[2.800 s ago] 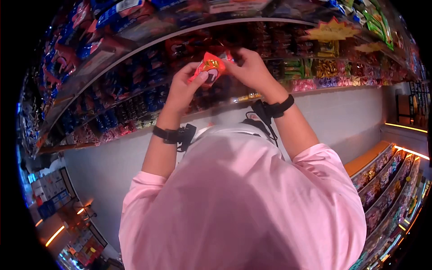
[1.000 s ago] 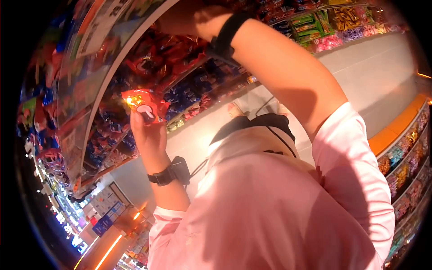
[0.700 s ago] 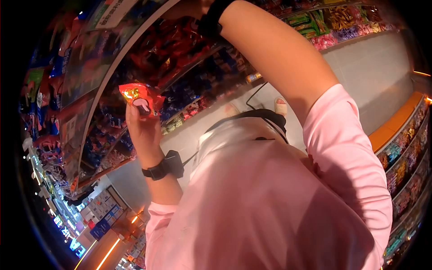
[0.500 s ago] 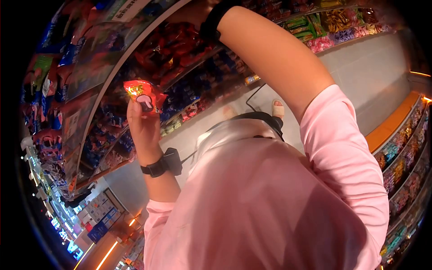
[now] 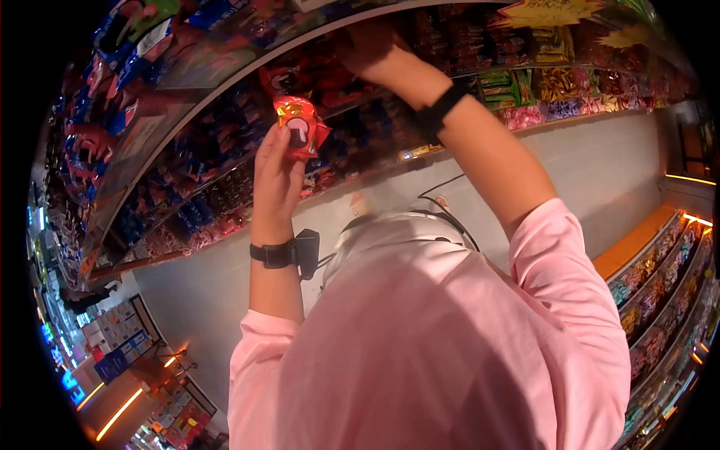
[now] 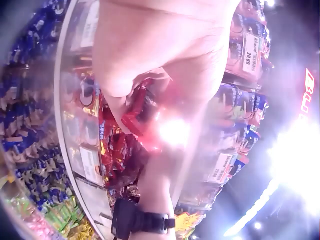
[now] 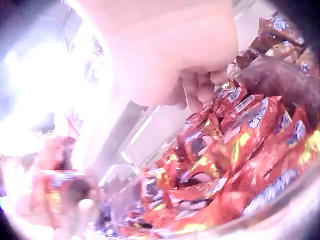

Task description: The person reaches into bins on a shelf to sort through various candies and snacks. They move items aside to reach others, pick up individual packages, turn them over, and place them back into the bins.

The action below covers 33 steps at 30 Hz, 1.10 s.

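Note:
My left hand (image 5: 276,171) pinches a small red and gold snack packet (image 5: 301,129) with a pink and dark picture on its front, held up before the shelves. In the left wrist view, part of the red packet (image 6: 142,112) shows beneath the curled fingers, beside a bright glare. My right hand (image 5: 384,64) reaches into a shelf bin, dim in the head view. The right wrist view has its bent fingers (image 7: 204,92) right at the top of a heap of similar red packets (image 7: 215,160). I cannot tell whether they grip one.
A curved clear shelf front (image 5: 217,79) edges the bin. Blue packets (image 5: 176,176) fill bins to the left; green packets (image 5: 499,88) and gold ones lie to the right. A yellow starburst sign (image 5: 551,10) hangs above. Another candy rack (image 5: 660,300) stands at the lower right.
Earlier both hands were at the red packet; then the right hand left it and reached into the bin. Since half a second ago the view has turned, and the right hand shows more fully.

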Tool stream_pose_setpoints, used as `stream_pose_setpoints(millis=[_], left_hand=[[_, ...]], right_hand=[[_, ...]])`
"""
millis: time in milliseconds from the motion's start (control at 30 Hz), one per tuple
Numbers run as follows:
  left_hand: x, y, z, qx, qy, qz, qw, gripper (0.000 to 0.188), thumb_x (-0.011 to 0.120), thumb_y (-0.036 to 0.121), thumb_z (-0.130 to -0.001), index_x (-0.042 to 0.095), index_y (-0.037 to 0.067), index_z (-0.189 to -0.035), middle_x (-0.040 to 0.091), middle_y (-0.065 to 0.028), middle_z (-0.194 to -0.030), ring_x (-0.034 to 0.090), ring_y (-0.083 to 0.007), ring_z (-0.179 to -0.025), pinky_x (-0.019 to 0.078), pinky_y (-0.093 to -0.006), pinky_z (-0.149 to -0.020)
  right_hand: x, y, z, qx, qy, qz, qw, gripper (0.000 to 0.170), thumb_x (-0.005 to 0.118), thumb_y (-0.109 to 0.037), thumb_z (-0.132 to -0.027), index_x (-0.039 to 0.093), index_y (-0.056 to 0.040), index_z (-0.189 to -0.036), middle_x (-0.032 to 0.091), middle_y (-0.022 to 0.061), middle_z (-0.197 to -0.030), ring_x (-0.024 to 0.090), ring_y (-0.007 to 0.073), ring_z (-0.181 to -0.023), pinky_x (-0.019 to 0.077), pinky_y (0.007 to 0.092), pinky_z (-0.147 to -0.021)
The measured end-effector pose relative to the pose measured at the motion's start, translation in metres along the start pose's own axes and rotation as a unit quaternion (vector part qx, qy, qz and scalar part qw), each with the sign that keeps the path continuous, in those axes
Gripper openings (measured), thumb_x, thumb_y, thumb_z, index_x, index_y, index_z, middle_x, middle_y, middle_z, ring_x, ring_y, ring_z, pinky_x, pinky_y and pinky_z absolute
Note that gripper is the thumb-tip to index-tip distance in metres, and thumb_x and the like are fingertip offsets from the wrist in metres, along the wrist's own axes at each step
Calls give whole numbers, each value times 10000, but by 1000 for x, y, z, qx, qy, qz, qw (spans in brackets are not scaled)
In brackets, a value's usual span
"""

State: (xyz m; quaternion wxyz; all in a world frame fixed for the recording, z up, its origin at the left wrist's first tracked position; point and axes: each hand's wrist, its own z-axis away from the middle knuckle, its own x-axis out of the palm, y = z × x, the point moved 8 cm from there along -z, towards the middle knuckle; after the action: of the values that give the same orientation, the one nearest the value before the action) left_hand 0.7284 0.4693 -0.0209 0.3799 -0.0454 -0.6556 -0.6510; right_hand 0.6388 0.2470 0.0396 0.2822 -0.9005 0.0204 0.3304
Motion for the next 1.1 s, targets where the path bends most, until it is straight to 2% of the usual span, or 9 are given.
stream_pose_setpoints(millis=[100, 167, 200, 333, 533, 733, 900, 1000, 1100], left_hand=[[-5, -27, -18, -19, -21, 91, 995, 410, 587, 254, -1110, 565, 16, -1442, 641, -126, -1425, 595, -269, -1338, 440, -440, -1180], [2, -34, -25, -25, -48, 164, 985, 433, 572, 270, -1114, 541, 27, -1471, 619, -144, -1465, 552, -307, -1405, 392, -487, -1235], [12, -36, -25, -28, -66, 203, 977, 428, 565, 273, -1116, 542, 33, -1470, 616, -149, -1467, 541, -317, -1415, 380, -501, -1244], [24, -44, -25, -51, -110, 338, 933, 452, 540, 283, -1122, 516, 55, -1511, 565, -173, -1529, 517, -355, -1432, 332, -541, -1276], [35, -35, -23, -26, -71, 329, 941, 476, 549, 271, -1109, 504, 54, -1530, 481, -192, -1609, 363, -383, -1555, 223, -550, -1333], [-1, -28, -25, -60, -181, 382, 904, 362, 592, 243, -1089, 581, 56, -1399, 634, -117, -1413, 518, -319, -1393, 261, -595, -1310], [-16, -16, -12, -94, -139, 265, 950, 318, 576, 269, -1103, 644, 72, -1343, 665, -109, -1393, 554, -359, -1385, 294, -670, -1273], [-4, -17, -6, -95, -190, 180, 960, 503, 559, 279, -1115, 463, 36, -1545, 565, -156, -1514, 546, -301, -1420, 399, -598, -1218], [-3, -16, -6, -135, -189, 230, 945, 467, 537, 253, -1125, 484, 6, -1518, 608, -173, -1467, 574, -322, -1393, 447, -527, -1206]], right_hand=[[4, -24, 51, 84, -100, -283, 950, 367, 606, -369, -1037, 722, -55, -1185, 765, 186, -1043, 723, 375, -928, 573, 458, -859], [0, -39, 74, 254, -313, -286, 869, 451, 646, -430, -1042, 721, -5, -1172, 769, 160, -971, 702, 279, -793, 576, 402, -771], [18, -35, 85, 256, -284, -388, 839, 454, 694, -400, -1036, 716, 31, -1176, 767, 136, -959, 676, 172, -746, 564, 342, -686], [3, -31, 106, 315, -227, -431, 815, 370, 779, -269, -973, 725, 43, -1165, 768, 107, -933, 659, 108, -733, 536, 292, -627], [-1, -24, 89, 255, -205, -286, 900, 370, 738, -149, -959, 706, 45, -1272, 768, 75, -971, 653, 106, -789, 540, 296, -674], [-6, -30, 59, 174, -171, -365, 899, 404, 717, -119, -959, 688, 4, -1343, 758, 49, -966, 667, 89, -815, 525, 258, -682], [-14, -52, 66, 342, -179, -348, 854, 385, 771, -182, -956, 709, 1, -1289, 713, 17, -835, 624, 82, -706, 496, 248, -625], [-2, -67, 83, 389, -181, -400, 810, 357, 778, -222, -992, 708, 43, -1220, 753, 59, -958, 657, 87, -771, 524, 250, -653], [-11, -81, 79, 336, -164, -418, 828, 421, 796, -251, -984, 687, 48, -1259, 751, 50, -966, 660, 94, -786, 521, 242, -692]])
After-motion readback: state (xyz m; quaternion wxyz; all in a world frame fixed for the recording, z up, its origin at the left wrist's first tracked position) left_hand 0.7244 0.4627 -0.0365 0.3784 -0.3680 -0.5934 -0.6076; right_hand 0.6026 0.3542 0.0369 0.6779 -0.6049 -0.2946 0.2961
